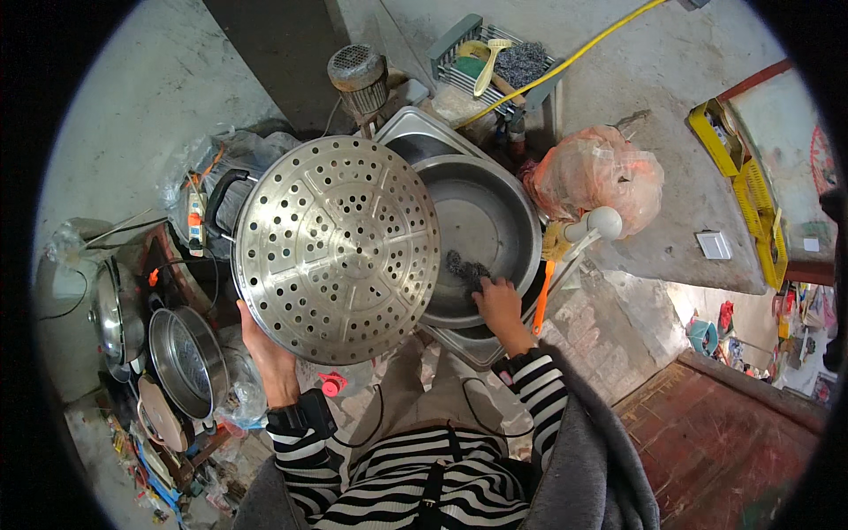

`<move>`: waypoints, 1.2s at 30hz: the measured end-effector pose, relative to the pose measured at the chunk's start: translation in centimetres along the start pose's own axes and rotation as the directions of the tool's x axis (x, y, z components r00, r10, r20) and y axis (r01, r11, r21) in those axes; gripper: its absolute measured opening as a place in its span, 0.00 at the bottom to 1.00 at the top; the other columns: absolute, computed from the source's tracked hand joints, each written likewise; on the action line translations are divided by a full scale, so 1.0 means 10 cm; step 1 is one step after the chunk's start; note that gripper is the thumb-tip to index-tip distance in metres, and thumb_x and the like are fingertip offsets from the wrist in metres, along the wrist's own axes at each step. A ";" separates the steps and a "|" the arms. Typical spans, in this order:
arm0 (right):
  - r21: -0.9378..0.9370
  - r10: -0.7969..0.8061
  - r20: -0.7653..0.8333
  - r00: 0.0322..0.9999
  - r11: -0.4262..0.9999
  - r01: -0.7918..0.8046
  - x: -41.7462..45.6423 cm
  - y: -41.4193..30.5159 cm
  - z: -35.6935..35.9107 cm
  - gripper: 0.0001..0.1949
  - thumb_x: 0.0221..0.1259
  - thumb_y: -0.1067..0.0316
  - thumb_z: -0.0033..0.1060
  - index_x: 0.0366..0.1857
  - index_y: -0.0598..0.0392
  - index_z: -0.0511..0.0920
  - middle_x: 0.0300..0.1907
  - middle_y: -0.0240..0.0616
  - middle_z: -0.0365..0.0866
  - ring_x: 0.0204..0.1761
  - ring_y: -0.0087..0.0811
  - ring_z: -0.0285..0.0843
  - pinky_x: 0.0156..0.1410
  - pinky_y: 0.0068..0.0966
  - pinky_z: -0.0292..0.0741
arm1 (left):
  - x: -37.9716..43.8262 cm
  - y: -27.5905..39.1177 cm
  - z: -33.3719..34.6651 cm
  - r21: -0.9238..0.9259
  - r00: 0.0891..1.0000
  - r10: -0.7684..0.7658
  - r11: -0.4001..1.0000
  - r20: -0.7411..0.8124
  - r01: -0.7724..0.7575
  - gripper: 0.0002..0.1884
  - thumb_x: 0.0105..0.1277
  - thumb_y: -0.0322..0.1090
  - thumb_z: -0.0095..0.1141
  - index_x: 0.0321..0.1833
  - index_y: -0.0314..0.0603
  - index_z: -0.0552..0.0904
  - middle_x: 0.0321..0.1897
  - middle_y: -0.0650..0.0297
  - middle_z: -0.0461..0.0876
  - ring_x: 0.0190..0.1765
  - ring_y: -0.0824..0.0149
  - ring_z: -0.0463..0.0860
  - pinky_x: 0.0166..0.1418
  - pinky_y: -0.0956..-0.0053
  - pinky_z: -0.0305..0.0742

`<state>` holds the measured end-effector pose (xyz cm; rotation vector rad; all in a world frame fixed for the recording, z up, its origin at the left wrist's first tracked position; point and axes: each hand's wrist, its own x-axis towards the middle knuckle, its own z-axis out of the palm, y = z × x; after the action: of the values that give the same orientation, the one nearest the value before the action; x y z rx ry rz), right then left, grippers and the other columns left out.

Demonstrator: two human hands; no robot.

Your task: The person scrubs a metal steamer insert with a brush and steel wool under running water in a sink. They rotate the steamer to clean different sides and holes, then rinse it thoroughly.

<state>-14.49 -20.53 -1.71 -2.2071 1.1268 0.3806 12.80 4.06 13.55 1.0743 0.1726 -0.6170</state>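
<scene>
My left hand (266, 354) grips the lower left edge of a stainless steel steamer tier (338, 265). Its perforated base faces me, and a black side handle (222, 202) juts out at the left. The tier tilts over the left part of a metal basin (487, 205), hiding that side. Inside the basin, the fingers of my right hand (500, 310) hold one end of a dark steel wool scourer (467, 270). Shallow water seems to lie in the basin, which stands in a stainless steel sink (457, 341).
A wire rack (457, 50) with a brush (490, 66) and scourers stands behind the sink. An orange-handled brush (544, 298) lies at the basin's right, near a plastic-wrapped bundle (596, 175). A yellow hose (563, 66) crosses behind. Another steamer pot (189, 361) stands at left.
</scene>
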 end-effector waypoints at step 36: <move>0.814 -0.009 -0.256 0.967 0.537 0.221 0.08 0.14 -0.55 0.25 0.57 0.85 0.47 0.59 0.54 0.79 0.62 0.45 0.78 0.67 0.39 0.71 0.70 0.27 0.63 | -0.08 -0.21 0.71 0.035 0.996 0.050 0.998 -0.079 -0.048 0.25 0.74 0.55 0.49 0.59 0.40 0.78 0.55 0.64 0.80 0.57 0.64 0.77 0.65 0.68 0.67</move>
<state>-15.30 -25.20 1.56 -1.4254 0.9595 -0.4385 9.85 -2.41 15.66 1.1330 0.2055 -0.5346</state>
